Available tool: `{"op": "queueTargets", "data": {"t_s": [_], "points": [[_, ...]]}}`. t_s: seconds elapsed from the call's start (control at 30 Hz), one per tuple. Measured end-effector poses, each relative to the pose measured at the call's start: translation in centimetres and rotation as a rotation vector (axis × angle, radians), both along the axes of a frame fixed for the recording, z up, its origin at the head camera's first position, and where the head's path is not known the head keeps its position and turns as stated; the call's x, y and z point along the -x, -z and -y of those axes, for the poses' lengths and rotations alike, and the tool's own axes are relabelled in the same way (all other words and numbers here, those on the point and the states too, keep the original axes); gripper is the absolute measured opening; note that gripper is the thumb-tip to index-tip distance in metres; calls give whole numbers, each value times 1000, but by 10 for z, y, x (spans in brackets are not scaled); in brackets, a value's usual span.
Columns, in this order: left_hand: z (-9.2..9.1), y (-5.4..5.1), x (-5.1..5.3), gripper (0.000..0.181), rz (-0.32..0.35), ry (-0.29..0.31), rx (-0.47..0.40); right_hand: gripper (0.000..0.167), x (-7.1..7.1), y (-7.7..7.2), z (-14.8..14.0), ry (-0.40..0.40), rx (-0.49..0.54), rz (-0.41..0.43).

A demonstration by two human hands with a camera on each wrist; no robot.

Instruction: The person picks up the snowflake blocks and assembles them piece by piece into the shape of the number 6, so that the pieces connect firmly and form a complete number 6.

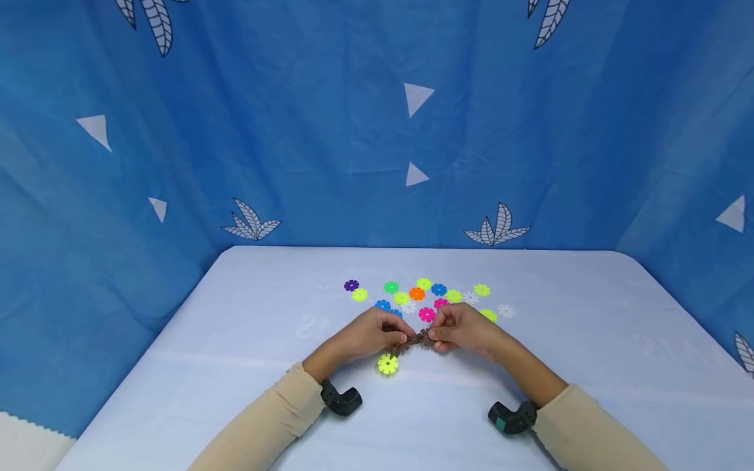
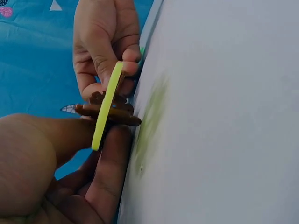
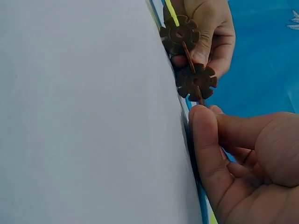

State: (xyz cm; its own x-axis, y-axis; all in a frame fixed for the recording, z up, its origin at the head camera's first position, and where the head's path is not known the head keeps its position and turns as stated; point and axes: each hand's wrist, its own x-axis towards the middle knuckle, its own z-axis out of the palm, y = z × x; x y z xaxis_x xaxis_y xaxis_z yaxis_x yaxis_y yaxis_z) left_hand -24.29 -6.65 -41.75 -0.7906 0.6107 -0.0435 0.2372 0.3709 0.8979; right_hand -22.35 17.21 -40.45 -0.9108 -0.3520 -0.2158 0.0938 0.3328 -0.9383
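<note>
Both hands hold a short chain of brown notched plastic discs [image 3: 197, 83], joined slot into slot, low over the table. A yellow notched disc [image 1: 387, 364] is fitted at the chain's left end; in the left wrist view it appears edge-on. My left hand [image 1: 368, 332] pinches the chain between thumb and fingers, close to its middle. At the other end, my right hand [image 1: 468, 330] pinches a brown disc that shows only as a thin edge in the right wrist view. The fingertips hide most of that disc, including how deep it sits in its neighbour's slot.
Beyond the hands, several loose notched discs lie scattered on the white table [image 1: 235, 392]: purple [image 1: 351, 285], green [image 1: 391, 287], orange [image 1: 417, 294], blue [image 1: 438, 289], pink [image 1: 427, 314], yellow [image 1: 482, 290] and clear [image 1: 506, 311]. A blue curtain [image 1: 353, 131] hangs behind.
</note>
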Motion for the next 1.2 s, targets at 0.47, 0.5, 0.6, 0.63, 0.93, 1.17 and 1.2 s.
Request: {"op": "queueTargets", "data": {"t_s": [0.47, 0.5, 0.6, 0.63, 0.93, 1.17, 1.2], "points": [[2, -1, -1, 8, 49, 18, 30, 16, 14, -26, -61, 60, -585, -262], [3, 0, -1, 8, 51, 19, 26, 17, 15, -27, -66, 61, -605, -252], [4, 1, 0, 6, 57, 22, 27, 19, 16, -27, -76, 63, -656, -230], [4, 1, 0, 5, 59, 22, 30, 21, 16, -27, -78, 63, -671, -230], [5, -3, 4, 28, 116, 20, -11, 24, 16, -23, -77, 86, -759, -249], [5, -3, 3, 37, 116, 32, 7, 11, 14, -24, -73, 104, -700, -329], [5, -3, 3, 37, 115, 33, 7, 10, 14, -25, -72, 101, -684, -338]]}}
